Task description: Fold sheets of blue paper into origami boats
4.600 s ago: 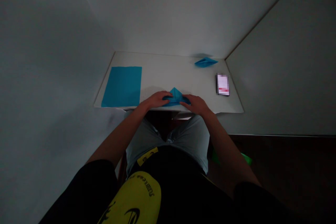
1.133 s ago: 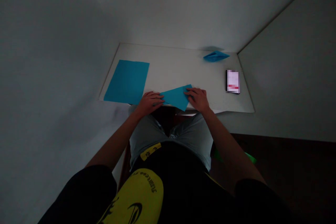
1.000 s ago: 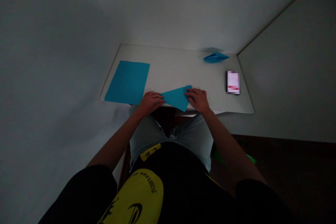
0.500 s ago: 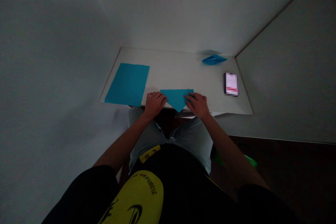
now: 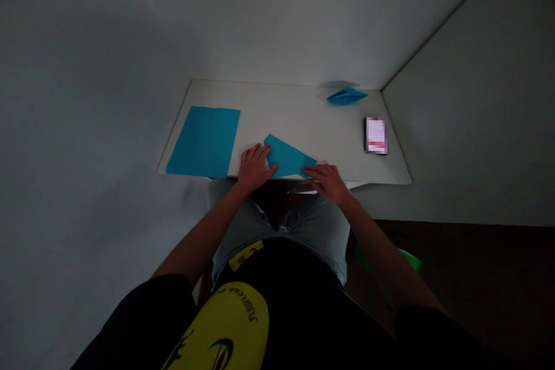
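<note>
A folded blue paper triangle [image 5: 287,157] lies flat near the front edge of the white table [image 5: 299,118]. My left hand [image 5: 254,166] rests on its left part with fingers stretched flat, thumb on the paper. My right hand [image 5: 327,180] lies at the triangle's right tip, fingers extended and pressing on it. Neither hand lifts the paper off the table.
A flat blue sheet [image 5: 203,141] lies at the table's left. A finished blue paper boat [image 5: 346,95] sits at the back right, a phone [image 5: 375,135] with a lit screen in front of it. Walls enclose the table on three sides.
The folded triangle has been turned on the table: half a second ago its point faced me, now its long side slants from upper left to lower right. Both hands shifted with it.
</note>
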`<action>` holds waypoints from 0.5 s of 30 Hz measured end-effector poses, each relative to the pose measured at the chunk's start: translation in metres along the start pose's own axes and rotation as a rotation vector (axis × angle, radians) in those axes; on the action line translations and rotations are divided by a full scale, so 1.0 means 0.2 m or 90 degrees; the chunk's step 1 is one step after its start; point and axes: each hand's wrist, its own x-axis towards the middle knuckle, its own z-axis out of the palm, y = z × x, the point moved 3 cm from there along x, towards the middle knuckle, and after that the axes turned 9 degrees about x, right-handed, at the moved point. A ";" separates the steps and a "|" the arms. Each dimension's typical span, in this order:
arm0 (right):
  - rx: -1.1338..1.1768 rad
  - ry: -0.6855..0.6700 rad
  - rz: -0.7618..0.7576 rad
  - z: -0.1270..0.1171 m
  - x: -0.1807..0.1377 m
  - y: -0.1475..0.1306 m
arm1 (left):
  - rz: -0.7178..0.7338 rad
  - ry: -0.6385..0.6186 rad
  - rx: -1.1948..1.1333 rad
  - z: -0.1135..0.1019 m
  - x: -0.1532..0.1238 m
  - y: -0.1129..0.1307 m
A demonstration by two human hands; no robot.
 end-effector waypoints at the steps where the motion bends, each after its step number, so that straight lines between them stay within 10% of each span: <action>1: 0.008 0.008 -0.001 0.00 0.00 0.01 | 0.005 -0.003 0.001 0.00 0.00 -0.01; 15: 0.142 0.044 0.136 -0.02 0.19 0.13 | -0.026 0.008 -0.081 0.01 0.09 -0.12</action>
